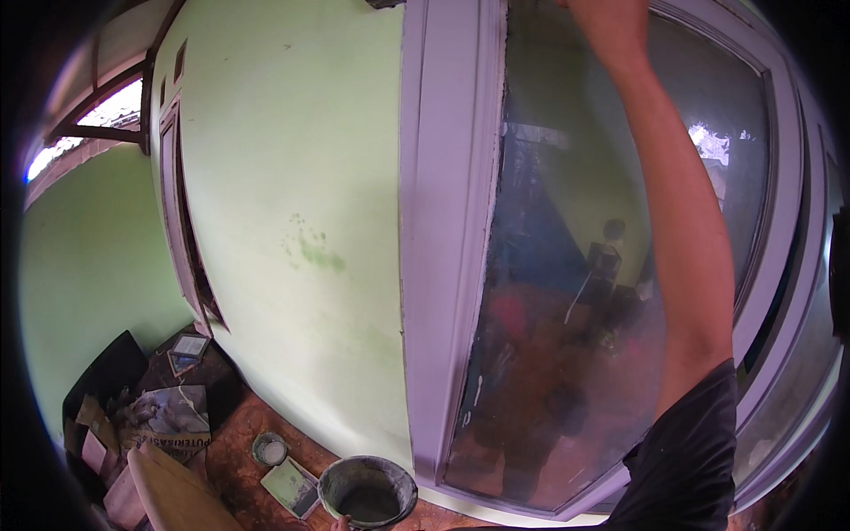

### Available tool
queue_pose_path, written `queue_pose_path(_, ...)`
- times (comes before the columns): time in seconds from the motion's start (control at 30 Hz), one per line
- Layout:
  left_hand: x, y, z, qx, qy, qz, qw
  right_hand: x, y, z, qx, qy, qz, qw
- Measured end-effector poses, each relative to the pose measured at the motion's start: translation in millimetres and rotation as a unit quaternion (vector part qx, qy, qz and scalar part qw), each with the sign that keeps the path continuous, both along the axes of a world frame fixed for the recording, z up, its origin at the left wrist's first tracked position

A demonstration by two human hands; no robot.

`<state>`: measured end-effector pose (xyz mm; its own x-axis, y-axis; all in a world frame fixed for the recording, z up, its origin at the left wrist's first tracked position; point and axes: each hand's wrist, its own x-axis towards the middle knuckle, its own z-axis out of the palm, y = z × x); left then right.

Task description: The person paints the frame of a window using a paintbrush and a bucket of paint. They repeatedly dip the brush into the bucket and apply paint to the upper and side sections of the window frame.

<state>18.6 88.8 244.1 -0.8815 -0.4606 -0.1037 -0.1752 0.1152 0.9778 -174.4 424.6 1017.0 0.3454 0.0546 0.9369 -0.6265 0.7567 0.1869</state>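
My left hand (341, 523) shows only as fingertips at the bottom edge, hooked over the near rim of a dark round bucket (330, 479). The bucket's wall is smeared with pale residue, and its inside looks dark grey. Whether it hangs or rests on something cannot be made out. My right arm reaches up across a glass window pane (564, 199). Of my right hand (611, 23), the wrist and lower part appear at the top edge; the fingers are cut off, so what they hold is hidden. A pale lilac frame (441, 232) borders the glass, its inner edge ragged with dark marks.
A green wall (312, 166) runs left of the frame. On the reddish floor (242, 458) are a small paint tub (271, 449) and a paint tray (292, 488). A black chair (109, 372), cardboard (176, 411), a dark table (222, 368) and a tan board (172, 494) crowd the lower left.
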Motion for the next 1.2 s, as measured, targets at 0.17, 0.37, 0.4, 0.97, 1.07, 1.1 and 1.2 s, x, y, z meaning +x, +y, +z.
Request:
queue_pose_path(0.17, 6.0, -5.6, -13.6, -0.014, 0.003, 0.003, 1.0, -5.1, -6.0, 0.4, 0.007, 0.016, -0.004, 1.0)
queue_pose_path(0.37, 0.5, -3.2, -3.5, 0.008, -0.053, 0.01, 0.998, -16.2, -3.0, 5.5, 0.026, 0.091, -0.065, 0.993)
queue_pose_path(0.4, 1.4, -3.4, -2.7, 0.006, -0.053, 0.009, 0.999, -16.8, -3.5, 5.2, 0.032, 0.104, -0.072, 0.992)
queue_pose_path(0.97, -11.5, -5.3, -5.6, 0.362, -0.08, 0.124, 0.92, -19.2, -6.2, 0.6, 0.055, 0.07, -0.031, 0.996)
queue_pose_path(1.07, -2.5, -12.5, -34.7, 0.196, -0.053, 0.05, 0.978, -6.1, -12.5, -6.5, 0.041, 0.002, 0.003, 0.999)
queue_pose_path(1.1, 0.2, -13.0, -41.0, 0.107, -0.041, 0.013, 0.993, -4.3, -12.7, -5.8, 0.039, 0.009, -0.016, 0.999)
queue_pose_path(1.2, -10.3, -1.9, 0.7, 0.385, -0.069, 0.142, 0.909, -9.4, -8.0, -0.2, 0.045, 0.057, -0.059, 0.996)
